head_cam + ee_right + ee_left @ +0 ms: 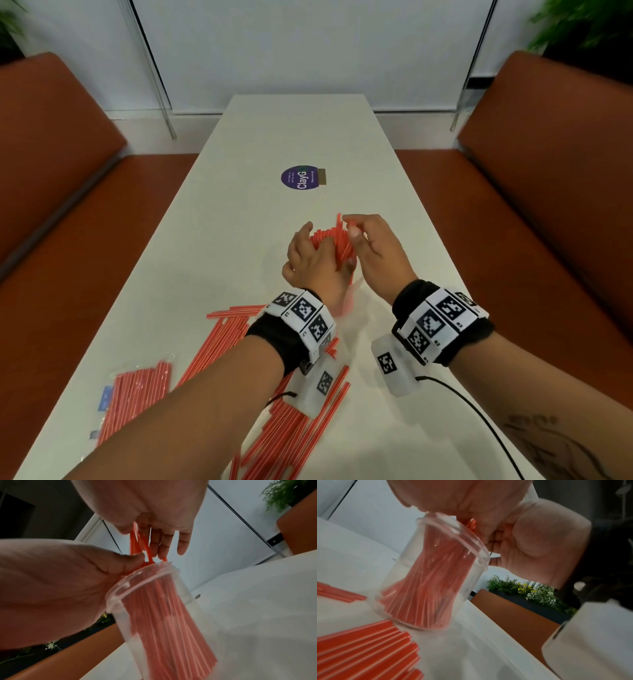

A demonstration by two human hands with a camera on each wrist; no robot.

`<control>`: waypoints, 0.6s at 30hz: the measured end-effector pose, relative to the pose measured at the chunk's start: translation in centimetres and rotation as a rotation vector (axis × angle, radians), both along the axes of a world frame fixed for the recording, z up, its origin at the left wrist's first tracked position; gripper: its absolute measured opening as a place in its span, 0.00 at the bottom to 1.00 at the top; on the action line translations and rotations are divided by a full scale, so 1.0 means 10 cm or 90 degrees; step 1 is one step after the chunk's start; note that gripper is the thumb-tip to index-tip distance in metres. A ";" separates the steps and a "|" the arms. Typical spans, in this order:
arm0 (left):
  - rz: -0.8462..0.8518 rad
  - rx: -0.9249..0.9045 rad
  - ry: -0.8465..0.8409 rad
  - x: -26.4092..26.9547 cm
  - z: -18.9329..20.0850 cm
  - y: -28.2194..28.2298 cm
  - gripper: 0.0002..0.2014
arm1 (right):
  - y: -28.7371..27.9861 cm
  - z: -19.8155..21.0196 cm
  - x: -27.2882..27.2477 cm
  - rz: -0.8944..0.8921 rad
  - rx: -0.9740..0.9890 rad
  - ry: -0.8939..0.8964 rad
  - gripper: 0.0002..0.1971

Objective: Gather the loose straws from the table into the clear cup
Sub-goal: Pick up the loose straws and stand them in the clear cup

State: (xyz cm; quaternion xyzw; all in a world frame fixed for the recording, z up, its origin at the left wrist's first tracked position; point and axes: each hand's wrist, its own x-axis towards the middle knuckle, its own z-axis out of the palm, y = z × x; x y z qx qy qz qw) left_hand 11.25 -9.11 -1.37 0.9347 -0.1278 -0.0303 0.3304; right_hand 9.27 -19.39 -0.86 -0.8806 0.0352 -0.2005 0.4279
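Straws [334,240] in red with thin white stripes stand bunched in the clear cup [426,577], which rests base-down on the white surface [308,137]. Their long axes run roughly vertical, lower ends splayed across the cup floor, upper ends projecting above the rim and fanning slightly outward. The cup stands between the two hands, directly below their fingers.

Left hand [310,260]: positioned at the left side of the bundle, fingers curled around the projecting upper ends of the straws, thumb toward the wrist side. Right hand [373,246]: positioned at the right side of the bundle, thumb and fingertips closing on the tops of several straws above the rim; the right wrist view shows the fingers [164,543] extended downward against these straws.

Loose straws [291,428] lie flat on the surface behind and below the left wrist, long axes running mostly parallel and angled away from the person toward the right. A plastic packet of straws [137,397] lies further left of the left forearm, axes aligned similarly. A round purple sticker [299,177] sits on the surface beyond both hands.
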 end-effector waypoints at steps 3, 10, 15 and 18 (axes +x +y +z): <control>-0.017 -0.020 0.017 -0.01 0.01 0.05 0.31 | 0.00 0.02 -0.01 0.027 -0.078 0.039 0.17; -0.178 0.098 -0.118 0.10 0.06 0.33 0.49 | -0.04 0.09 -0.08 0.095 -0.124 0.109 0.25; -0.279 0.190 -0.147 0.20 0.05 0.39 0.35 | -0.05 0.02 -0.05 0.190 -0.178 0.181 0.24; -0.248 0.100 -0.150 0.22 0.11 0.42 0.33 | -0.11 0.06 -0.06 0.133 -0.123 0.110 0.24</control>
